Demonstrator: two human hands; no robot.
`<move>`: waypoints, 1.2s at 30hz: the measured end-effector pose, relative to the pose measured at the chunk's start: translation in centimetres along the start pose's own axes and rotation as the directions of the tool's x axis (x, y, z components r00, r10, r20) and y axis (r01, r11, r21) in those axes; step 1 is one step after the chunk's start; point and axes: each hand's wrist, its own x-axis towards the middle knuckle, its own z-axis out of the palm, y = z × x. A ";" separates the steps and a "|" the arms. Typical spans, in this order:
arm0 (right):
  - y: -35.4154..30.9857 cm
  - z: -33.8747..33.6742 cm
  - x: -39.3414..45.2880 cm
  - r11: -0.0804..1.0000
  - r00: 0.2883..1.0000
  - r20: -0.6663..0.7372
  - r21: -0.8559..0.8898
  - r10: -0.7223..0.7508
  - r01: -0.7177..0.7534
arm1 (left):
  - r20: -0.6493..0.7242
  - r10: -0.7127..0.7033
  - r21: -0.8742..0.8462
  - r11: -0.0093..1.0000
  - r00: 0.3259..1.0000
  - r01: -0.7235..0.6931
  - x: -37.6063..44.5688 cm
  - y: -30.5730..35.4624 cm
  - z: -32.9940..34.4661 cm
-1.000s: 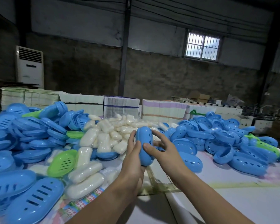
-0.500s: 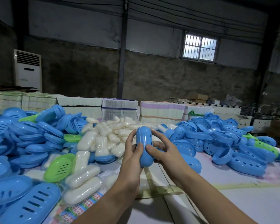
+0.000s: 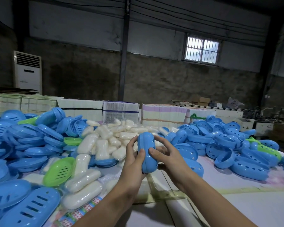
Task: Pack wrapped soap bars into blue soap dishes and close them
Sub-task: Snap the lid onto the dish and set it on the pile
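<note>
Above the table's (image 3: 236,207) bare middle, a closed blue dish (image 3: 147,151) is being held upright on its end between both hands. It is being clamped from the left by the left hand (image 3: 134,161), whose thumb is being pressed flat on the near face while the fingers are being curled round the far side. From the right it is being gripped by the right hand (image 3: 169,159), thumb laid against the seam, fingers being wrapped behind. Both forearms are being brought in from the bottom edge, converging at the dish.

Just beyond and to the left, wrapped soaps (image 3: 103,145) are being kept in a loose white heap. Further left, blue lids (image 3: 28,141) are being piled high, with a green lid (image 3: 59,172) being propped among them. To the right, blue bases (image 3: 228,145) are being crowded up to the far edge. Open room is being left only on the pale surface near right, between the right forearm and the table's edge. Behind the heaps, stacked cartons (image 3: 121,110) are being lined along the back edge.
</note>
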 end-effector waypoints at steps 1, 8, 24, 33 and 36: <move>0.0 0.0 0.0 1.000 1.000 0.001 -0.009 0.001 -0.001 | -0.008 -0.003 -0.014 1.000 1.000 0.003 0.0 0.0 0.0; 0.2 -0.7 0.3 0.998 0.995 0.087 -0.044 0.052 -0.048 | -0.038 -0.047 -0.154 0.987 0.998 0.040 -0.2 0.3 0.2; 0.2 -0.5 0.1 0.999 0.999 0.000 -0.028 -0.043 0.043 | 0.056 -0.063 -0.114 0.991 0.996 0.069 -0.6 0.9 0.3; -0.3 -0.7 0.0 0.991 0.997 0.068 -0.133 -0.026 0.035 | 0.051 -0.082 -0.088 0.992 0.995 0.086 -1.0 2.0 0.6; -0.8 -1.1 -0.2 0.986 0.996 0.078 -0.161 -0.039 0.051 | 0.084 -0.078 0.008 0.997 0.993 0.077 -1.1 2.5 0.3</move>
